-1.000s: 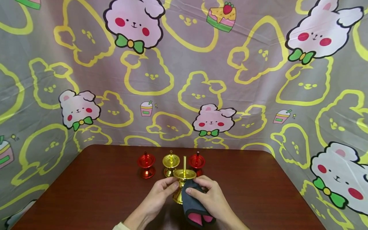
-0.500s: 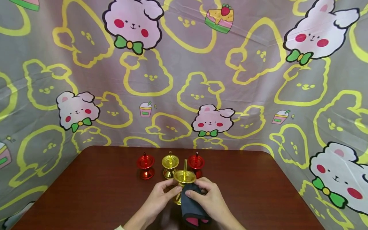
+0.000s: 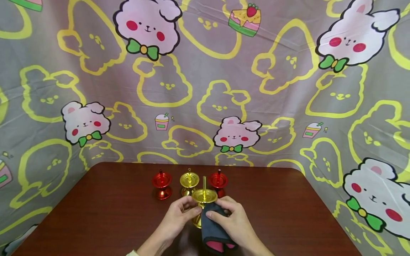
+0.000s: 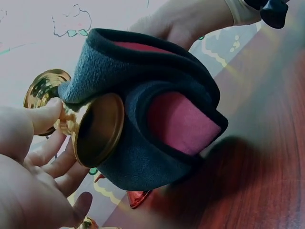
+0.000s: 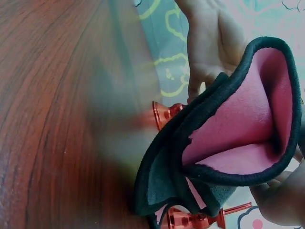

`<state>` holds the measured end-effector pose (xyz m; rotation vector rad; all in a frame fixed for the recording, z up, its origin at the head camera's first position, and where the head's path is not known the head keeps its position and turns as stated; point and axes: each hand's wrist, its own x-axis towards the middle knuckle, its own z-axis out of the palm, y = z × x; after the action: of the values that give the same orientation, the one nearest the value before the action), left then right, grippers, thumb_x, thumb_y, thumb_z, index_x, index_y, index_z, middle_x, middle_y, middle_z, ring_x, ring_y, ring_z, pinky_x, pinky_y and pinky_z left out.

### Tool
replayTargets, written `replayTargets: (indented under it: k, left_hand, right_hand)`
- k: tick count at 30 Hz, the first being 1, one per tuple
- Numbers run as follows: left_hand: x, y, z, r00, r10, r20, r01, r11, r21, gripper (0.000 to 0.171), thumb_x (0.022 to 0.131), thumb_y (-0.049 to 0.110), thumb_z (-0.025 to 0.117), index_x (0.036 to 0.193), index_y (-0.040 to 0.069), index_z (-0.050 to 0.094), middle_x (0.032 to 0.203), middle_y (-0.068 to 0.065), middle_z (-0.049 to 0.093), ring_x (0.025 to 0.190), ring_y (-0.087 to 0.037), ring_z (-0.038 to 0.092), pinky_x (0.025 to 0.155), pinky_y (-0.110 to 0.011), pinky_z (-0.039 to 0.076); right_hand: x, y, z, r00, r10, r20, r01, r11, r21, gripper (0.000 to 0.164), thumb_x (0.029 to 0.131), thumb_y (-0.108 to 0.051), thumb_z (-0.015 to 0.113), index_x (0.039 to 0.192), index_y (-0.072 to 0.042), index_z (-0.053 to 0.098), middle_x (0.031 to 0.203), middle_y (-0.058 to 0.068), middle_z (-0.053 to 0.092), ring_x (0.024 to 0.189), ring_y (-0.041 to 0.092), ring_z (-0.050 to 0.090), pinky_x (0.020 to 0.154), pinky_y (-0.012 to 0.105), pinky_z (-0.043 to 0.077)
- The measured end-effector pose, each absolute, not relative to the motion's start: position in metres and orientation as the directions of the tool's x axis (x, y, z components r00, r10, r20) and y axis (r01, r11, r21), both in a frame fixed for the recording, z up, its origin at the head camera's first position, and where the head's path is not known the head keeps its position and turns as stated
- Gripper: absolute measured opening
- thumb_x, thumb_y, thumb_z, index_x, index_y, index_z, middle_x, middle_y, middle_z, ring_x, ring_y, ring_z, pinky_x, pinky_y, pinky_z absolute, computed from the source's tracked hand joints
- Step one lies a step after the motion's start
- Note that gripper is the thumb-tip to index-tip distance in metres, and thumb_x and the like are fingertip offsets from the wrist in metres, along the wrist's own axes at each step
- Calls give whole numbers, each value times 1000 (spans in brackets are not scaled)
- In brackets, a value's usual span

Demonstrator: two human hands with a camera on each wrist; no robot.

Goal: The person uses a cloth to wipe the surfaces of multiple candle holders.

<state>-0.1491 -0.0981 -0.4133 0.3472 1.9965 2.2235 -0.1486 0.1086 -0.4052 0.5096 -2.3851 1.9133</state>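
Between my two hands a shiny gold candle holder (image 3: pixel 204 196) is held above the table, its spike pointing up. My left hand (image 3: pixel 180 217) grips its stem below the dish, thumb and fingers around it in the left wrist view. My right hand (image 3: pixel 235 218) pinches a folded dark grey cloth (image 3: pixel 215 225) with a pink lining against the holder's right side. In the left wrist view the cloth (image 4: pixel 143 86) wraps beside the gold base (image 4: pixel 100 130). The right wrist view shows the pink lining (image 5: pixel 243 119), with the cloth hiding the gold holder there.
Behind the hands, a red candle holder (image 3: pixel 162 183), a smaller gold one (image 3: pixel 189 180) and another red one (image 3: pixel 218 180) stand in a row on the brown wooden table (image 3: pixel 105 209). A cartoon-printed curtain (image 3: pixel 198 71) hangs around the table's back and sides.
The held gold candle holder tilted slightly toward me, then back, shifting a little left. The cloth's lower end has swung slightly left. Both hands keep their hold, and the standing holders stay put.
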Motion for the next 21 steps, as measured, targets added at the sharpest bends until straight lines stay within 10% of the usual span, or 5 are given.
replayTargets:
  k: [21]
  left_hand:
    - [-147,-105,-414,-921,374,103,57,-131,990,36,104,15,55,129,-11,57,110,-5,65,103,-14,60,91,-28,47]
  right_hand:
    - [-149,107,-400,-937,-258,237,-284,162,-945,30,84,-20,83,113,-14,77,106,8,65,90,18,62,69,26,54]
